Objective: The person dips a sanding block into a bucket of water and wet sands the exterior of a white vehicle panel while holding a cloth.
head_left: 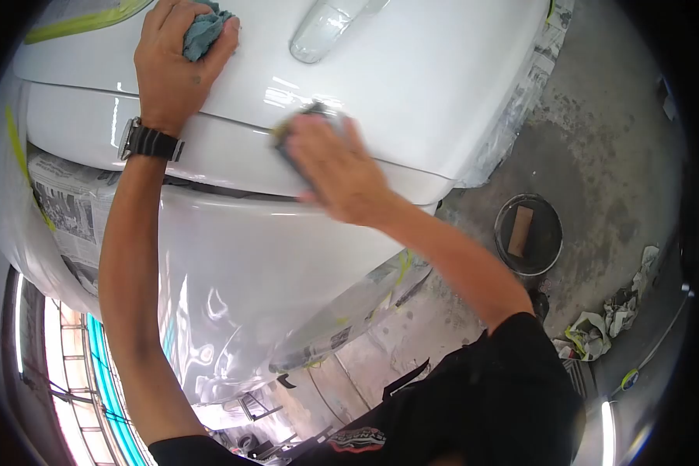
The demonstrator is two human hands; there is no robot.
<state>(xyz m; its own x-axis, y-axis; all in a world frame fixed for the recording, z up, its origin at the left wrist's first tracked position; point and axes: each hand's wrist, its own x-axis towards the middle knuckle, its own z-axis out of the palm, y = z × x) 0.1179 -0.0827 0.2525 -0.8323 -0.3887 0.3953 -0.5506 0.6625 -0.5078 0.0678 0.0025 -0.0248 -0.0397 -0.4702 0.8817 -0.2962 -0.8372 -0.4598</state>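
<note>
Left grip (172,68) clutches a teal cloth (203,34), right grip (335,167) holds a dark block (290,152) against white bodywork (431,97).

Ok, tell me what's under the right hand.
Under the right hand, edges of a dark pad show, blurred, against the white bodywork. The hand covers the rest of the pad, and the surface beneath it cannot be seen.

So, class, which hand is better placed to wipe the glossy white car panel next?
Probably the left hand: it holds a crumpled blue-green cloth over the panel, while the right hand holds a dark, blurred pad.
</note>
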